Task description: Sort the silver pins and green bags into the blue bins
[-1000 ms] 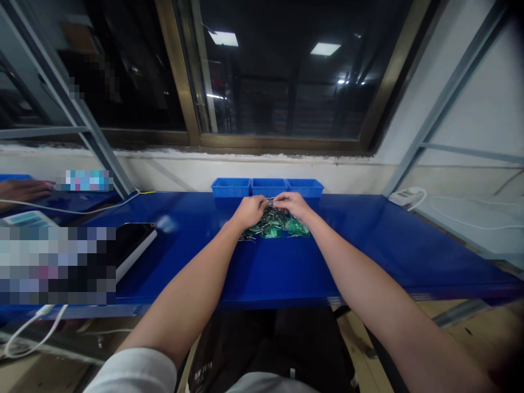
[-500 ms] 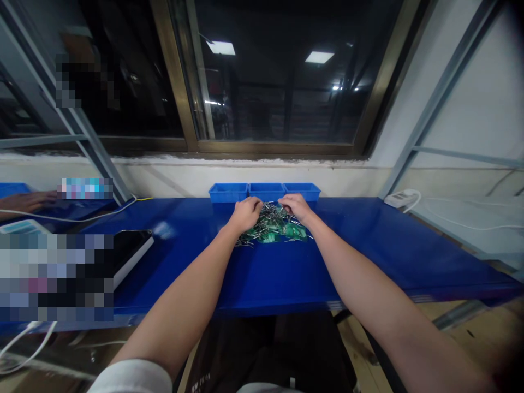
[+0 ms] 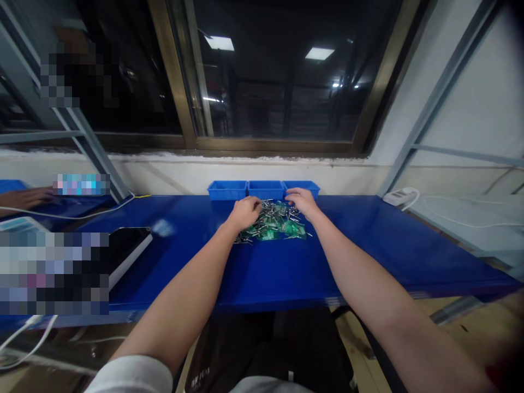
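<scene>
A loose heap of thin metal pin-like pieces (image 3: 272, 212) lies on the blue table, with small green plastic packets (image 3: 293, 229) among it. My left hand (image 3: 246, 212) rests at the heap's left edge. Its fingers are curled together, and whatever they hold, if anything, is hidden. Over the heap's far right side is my right hand (image 3: 303, 203), fingers stretched leftward and parted, no piece visible in them. Just behind that hand stands the right blue bin (image 3: 313, 188), partly covered by it.
Two more blue bins, the middle bin (image 3: 265, 192) and the left bin (image 3: 227, 192), stand in the row against the wall. A white power strip (image 3: 399, 196) lies at the right. On the left are a dark-topped device (image 3: 131, 240), a cable (image 3: 77, 218) and another person's hand (image 3: 30, 197).
My right hand has moved slightly up and right, away from the heap, and its fingers have opened. My left hand stays by the heap. The view has shifted slightly.
</scene>
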{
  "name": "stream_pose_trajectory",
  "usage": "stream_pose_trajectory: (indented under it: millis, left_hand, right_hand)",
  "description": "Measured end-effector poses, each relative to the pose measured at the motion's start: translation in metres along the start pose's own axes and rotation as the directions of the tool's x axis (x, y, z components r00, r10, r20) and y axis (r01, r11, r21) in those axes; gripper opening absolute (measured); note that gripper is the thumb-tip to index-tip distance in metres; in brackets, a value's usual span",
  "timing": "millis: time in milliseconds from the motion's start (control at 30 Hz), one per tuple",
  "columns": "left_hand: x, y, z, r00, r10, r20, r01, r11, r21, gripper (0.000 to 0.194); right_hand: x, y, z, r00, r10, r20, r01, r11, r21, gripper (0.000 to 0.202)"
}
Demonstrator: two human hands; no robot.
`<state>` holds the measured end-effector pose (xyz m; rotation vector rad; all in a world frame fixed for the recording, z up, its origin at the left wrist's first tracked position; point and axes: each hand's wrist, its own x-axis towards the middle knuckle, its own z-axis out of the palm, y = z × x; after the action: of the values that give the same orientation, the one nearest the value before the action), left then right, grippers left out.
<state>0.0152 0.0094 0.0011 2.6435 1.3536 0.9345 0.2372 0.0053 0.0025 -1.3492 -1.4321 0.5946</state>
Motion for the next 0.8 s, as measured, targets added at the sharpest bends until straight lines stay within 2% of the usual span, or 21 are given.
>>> stream_pose_trajectory:
  millis: [100, 167, 267, 333, 467, 667, 800]
  left_hand:
    - [0.0, -0.001, 0.001, 1.0, 0.015, 0.015, -0.015, 1.0, 0.0, 0.024]
    - [0.0, -0.001, 0.001, 0.999, 0.014, 0.034, -0.014, 1.0, 0.003, 0.024]
    - [0.0, -0.001, 0.004, 0.997, 0.031, 0.072, -0.032, 0.999, 0.014, 0.025]
    - [0.0, -0.001, 0.006, 0.995, 0.05, 0.089, -0.052, 0.998, 0.018, 0.025]
    - [0.0, -0.001, 0.008, 0.993, 0.079, 0.088, -0.08, 0.997, 0.016, 0.025]
    - [-0.001, 0.002, 0.005, 0.992, 0.075, 0.102, -0.078, 0.996, 0.03, 0.024]
    - [-0.001, 0.002, 0.005, 0.991, 0.077, 0.105, -0.082, 0.996, 0.036, 0.023]
  right_hand:
    - [-0.005, -0.003, 0.005, 0.991, -0.123, 0.057, 0.133, 0.962, -0.239, 0.027]
    - [-0.011, -0.005, 0.01, 0.975, -0.164, 0.147, 0.207, 0.909, -0.361, 0.026]
    - [-0.018, -0.009, 0.017, 0.937, -0.173, 0.304, 0.296, 0.855, -0.425, 0.027]
    - [-0.021, -0.011, 0.021, 0.914, -0.191, 0.358, 0.345, 0.831, -0.436, 0.023]
    - [-0.021, -0.011, 0.027, 0.912, -0.231, 0.34, 0.374, 0.809, -0.454, 0.015]
    - [-0.018, -0.006, 0.03, 0.926, -0.21, 0.313, 0.347, 0.798, -0.493, 0.013]
    - [-0.018, -0.005, 0.031, 0.916, -0.24, 0.321, 0.381, 0.77, -0.512, 0.014]
